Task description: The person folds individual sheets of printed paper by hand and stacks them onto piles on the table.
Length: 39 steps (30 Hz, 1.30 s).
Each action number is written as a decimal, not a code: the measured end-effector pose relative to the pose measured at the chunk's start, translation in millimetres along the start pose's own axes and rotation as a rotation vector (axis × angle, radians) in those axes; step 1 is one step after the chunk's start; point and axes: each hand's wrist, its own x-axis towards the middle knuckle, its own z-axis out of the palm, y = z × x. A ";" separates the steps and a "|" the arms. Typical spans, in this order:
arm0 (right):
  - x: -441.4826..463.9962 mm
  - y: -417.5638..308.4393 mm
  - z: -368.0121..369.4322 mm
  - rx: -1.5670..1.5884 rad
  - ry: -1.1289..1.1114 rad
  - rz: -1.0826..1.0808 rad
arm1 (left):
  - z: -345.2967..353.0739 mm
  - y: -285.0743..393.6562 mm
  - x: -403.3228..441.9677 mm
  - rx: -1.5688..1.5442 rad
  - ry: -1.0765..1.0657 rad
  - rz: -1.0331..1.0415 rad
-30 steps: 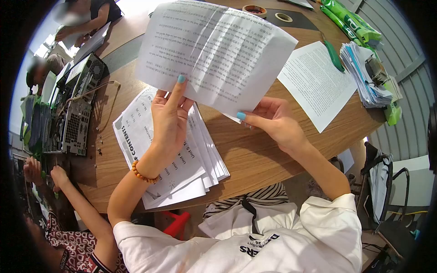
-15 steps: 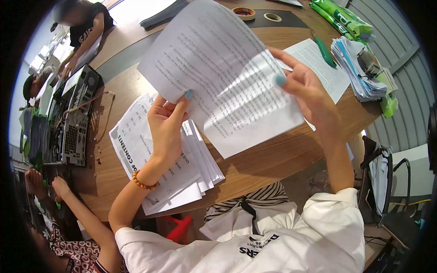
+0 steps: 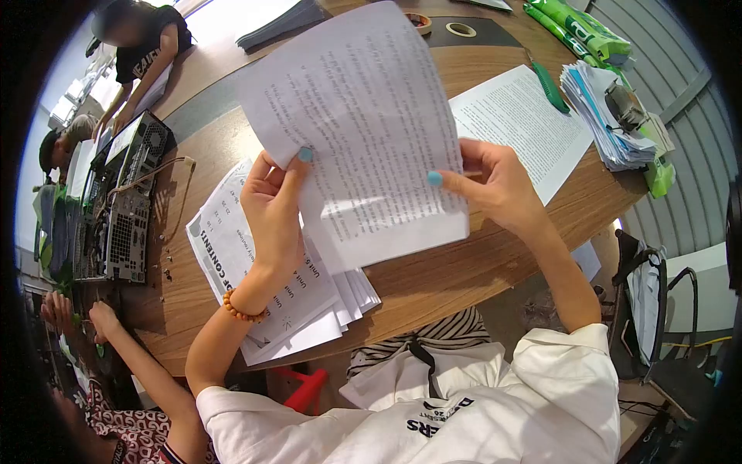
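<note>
A printed sheet [image 3: 363, 116] is held up above the wooden table, slightly curved, its text facing me. My left hand [image 3: 274, 205] pinches its lower left edge, thumb on the front. At the right edge, my right hand [image 3: 498, 185] has the sheet between thumb and fingers. Below my left hand lies a fanned stack of papers [image 3: 282, 309], its top page headed with contents. Another printed sheet [image 3: 525, 116] lies flat on the table to the right, behind my right hand, with a green cutter [image 3: 549, 89] on its edge.
An opened computer case [image 3: 127, 209] with a loose cable stands at the left. Clipped papers [image 3: 607, 116] and green packages [image 3: 583, 35] are at the right. Tape rolls [image 3: 461, 29] lie at the back. Other people [image 3: 147, 46] are at the table's left side; a co-worker's arm [image 3: 143, 352] reaches in.
The held sheet has turned more upright, and its lower end has come toward me. My right hand moved up to the sheet's side, then down along it, and now grips its right edge.
</note>
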 end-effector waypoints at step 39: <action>-14.5 -24.7 120.6 -0.705 -0.786 -0.339 | -80.0 61.3 -39.0 1.743 -0.382 0.677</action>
